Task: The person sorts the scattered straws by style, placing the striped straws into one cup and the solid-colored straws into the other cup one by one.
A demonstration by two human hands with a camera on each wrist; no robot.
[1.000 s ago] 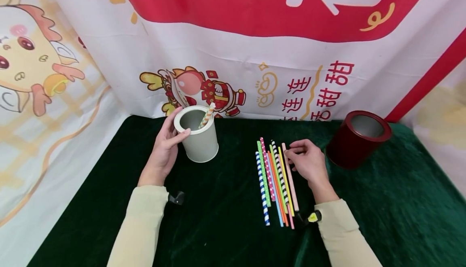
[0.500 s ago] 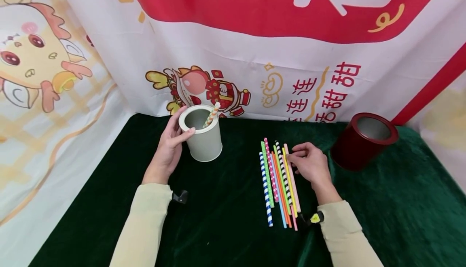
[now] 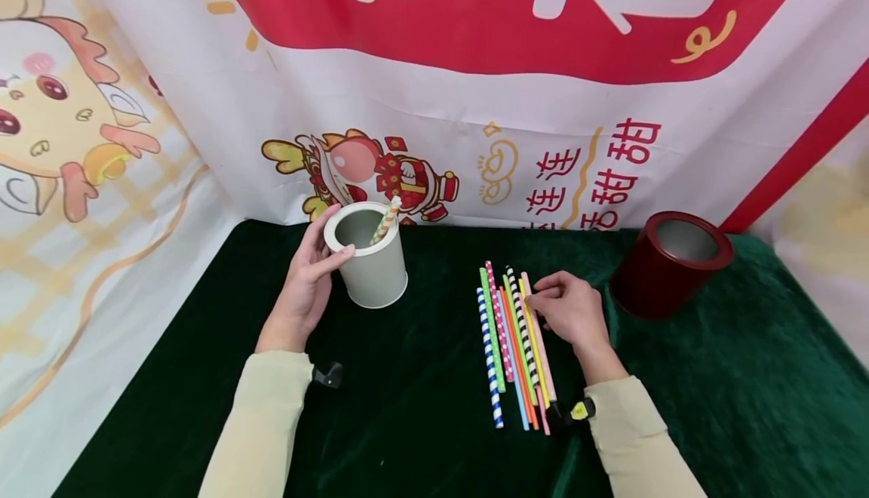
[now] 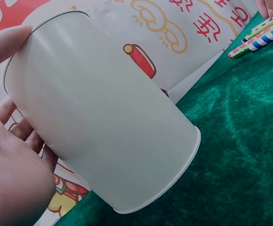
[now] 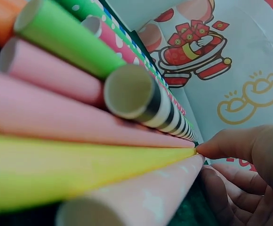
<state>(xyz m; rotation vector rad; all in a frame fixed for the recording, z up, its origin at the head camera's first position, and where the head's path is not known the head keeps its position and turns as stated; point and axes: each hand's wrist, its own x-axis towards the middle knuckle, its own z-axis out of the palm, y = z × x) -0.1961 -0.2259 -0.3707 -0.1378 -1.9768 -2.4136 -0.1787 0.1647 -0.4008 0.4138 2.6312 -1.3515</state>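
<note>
Right of the white can (image 3: 376,281), the paper straws (image 3: 519,355) lay nearly parallel, long axes front to back, far ends angled slightly left. At those ends the right hand (image 3: 569,308) bent its fingers, thumb touching the yellow straw (image 5: 80,165); whether it gripped could not be told. The left hand (image 3: 304,287) curled round the white can's left side, thumb on its rim; inside, a striped straw (image 3: 386,220) leaned rightward.
</note>
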